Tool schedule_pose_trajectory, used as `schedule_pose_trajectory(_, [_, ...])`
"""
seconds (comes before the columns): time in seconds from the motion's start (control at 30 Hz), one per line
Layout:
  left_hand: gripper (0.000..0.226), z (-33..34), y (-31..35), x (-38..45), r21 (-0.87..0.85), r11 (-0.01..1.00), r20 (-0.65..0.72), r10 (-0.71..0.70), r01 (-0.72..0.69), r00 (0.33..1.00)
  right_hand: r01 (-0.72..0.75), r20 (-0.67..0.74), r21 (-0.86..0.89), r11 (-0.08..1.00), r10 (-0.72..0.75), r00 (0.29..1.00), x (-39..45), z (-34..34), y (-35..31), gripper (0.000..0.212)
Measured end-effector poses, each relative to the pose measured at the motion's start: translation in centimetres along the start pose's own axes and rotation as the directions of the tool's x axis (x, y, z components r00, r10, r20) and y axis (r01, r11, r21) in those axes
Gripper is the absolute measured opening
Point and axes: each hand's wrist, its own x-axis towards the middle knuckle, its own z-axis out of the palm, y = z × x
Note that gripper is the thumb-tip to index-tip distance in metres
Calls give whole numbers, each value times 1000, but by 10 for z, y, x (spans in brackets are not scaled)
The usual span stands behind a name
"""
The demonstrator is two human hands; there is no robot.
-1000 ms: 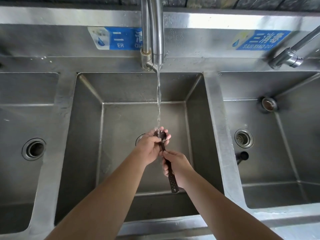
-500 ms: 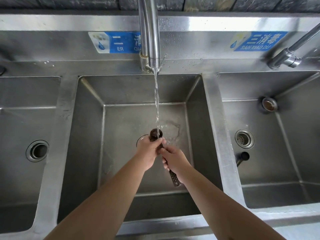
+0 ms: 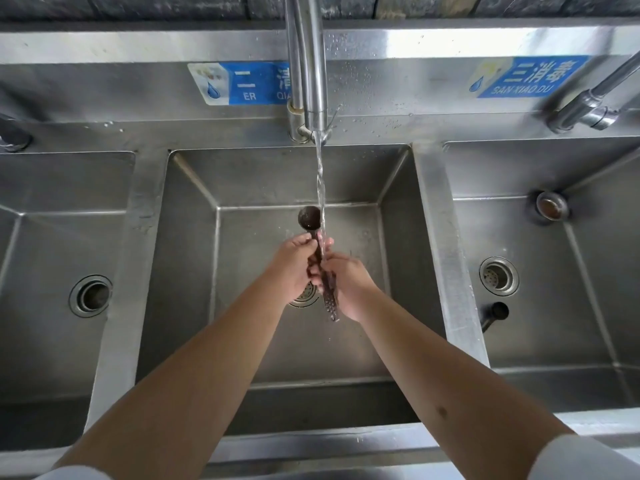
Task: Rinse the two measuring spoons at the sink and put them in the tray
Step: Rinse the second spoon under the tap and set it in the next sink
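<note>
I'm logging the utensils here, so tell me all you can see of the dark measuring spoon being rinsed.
The measuring spoon is dark brown, maybe plastic, with a small round bowl and a long handle, textured at its near end. It is held over the middle basin, bowl pointing away. The left hand and right hand grip its handle, where the water stream lands.

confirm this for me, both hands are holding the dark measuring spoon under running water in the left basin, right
Not quite. The head view shows the left hand and right hand holding the dark measuring spoon under the running water in the middle basin, below the tap. The left basin has no hands in it.
</note>
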Motion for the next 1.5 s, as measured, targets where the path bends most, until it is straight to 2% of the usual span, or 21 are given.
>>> schedule_pose_trajectory(0.23, [32, 13, 45, 9, 52, 985, -24, 168, -166, 986, 52, 44, 116, 992, -58, 997, 11, 29, -38, 18])
schedule_pose_trajectory(0.37, [31, 16, 59, 9, -8, 977, -35, 214, -215, 976, 125, 78, 103, 987, -133, 988, 9, 37, -48, 13])
schedule_pose_trajectory(0.43, [32, 17, 57, 7, -30, 974, -26, 224, -225, 974, 183, 50, 73, 980, -187, 981, 8, 35, -47, 20])
schedule_pose_trajectory(0.5, [37, 19, 48, 3, -48, 975, 2, 216, -216, 976, 276, 14, -13, 961, -276, 961, 4, 29, -39, 32])
schedule_pose_trajectory(0.57, [37, 19, 31, 0, -96, 979, 24, 182, -179, 983, 328, -27, -205, 922, -340, 940, -4, 18, -24, 28])
schedule_pose_trajectory(0.67, [28, 16, -1, -4, -132, 986, 44, 106, -99, 993, 224, -125, -552, 803, -345, 930, -16, 2, 4, 9])
schedule_pose_trajectory(0.73, [27, 11, -23, -8, -103, 994, 76, 44, -36, 996, 120, -200, -630, 767, -310, 930, -25, -9, 20, 10])
schedule_pose_trajectory(0.83, [20, -1, -48, -12, -30, 999, 117, -19, 23, 993, 70, -188, -421, 904, -162, 969, -40, -20, 41, 16])
schedule_pose_trajectory(0.9, [15, -8, -58, -16, -9, 999, 136, -51, 53, 989, 34, -161, -308, 951, -87, 983, -50, -26, 50, 20])
schedule_pose_trajectory(1.03, [19, -13, -70, -26, 36, 996, 80, -88, 85, 993, -26, -103, -111, 993, 14, 995, -61, -33, 59, 20])
schedule_pose_trajectory(1.17, [19, -15, -68, -33, 66, 995, 33, -73, 71, 997, -82, -30, -40, 996, 81, 996, -65, -36, 60, 20])
schedule_pose_trajectory(1.37, [23, -16, -45, -35, 136, 991, 53, 7, -14, 999, -35, 33, 35, 999, 34, 999, -53, -22, 43, 20])
schedule_pose_trajectory(1.5, [28, -12, -23, -28, 73, 994, 81, 74, -80, 994, 26, 65, 92, 995, -32, 997, -36, -5, 17, 26])
